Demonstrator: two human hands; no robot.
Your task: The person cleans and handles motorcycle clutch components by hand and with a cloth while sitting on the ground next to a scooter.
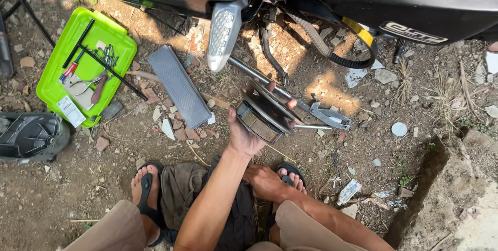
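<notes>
Left hand (244, 138) grips a round, greasy metal pulley (264, 112), tilted

At frame centre the left hand (244, 136) grips a round grey metal pulley assembly (264, 112) above the dirt; the right hand (265, 182) rests lower centre by a sandalled foot (290, 177). A lime-green plastic tool tray (85, 64) lies upper left.

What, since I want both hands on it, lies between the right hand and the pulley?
Nothing visible: the right hand rests by the foot, the pulley sits above it in the left hand, open ground between.
</notes>
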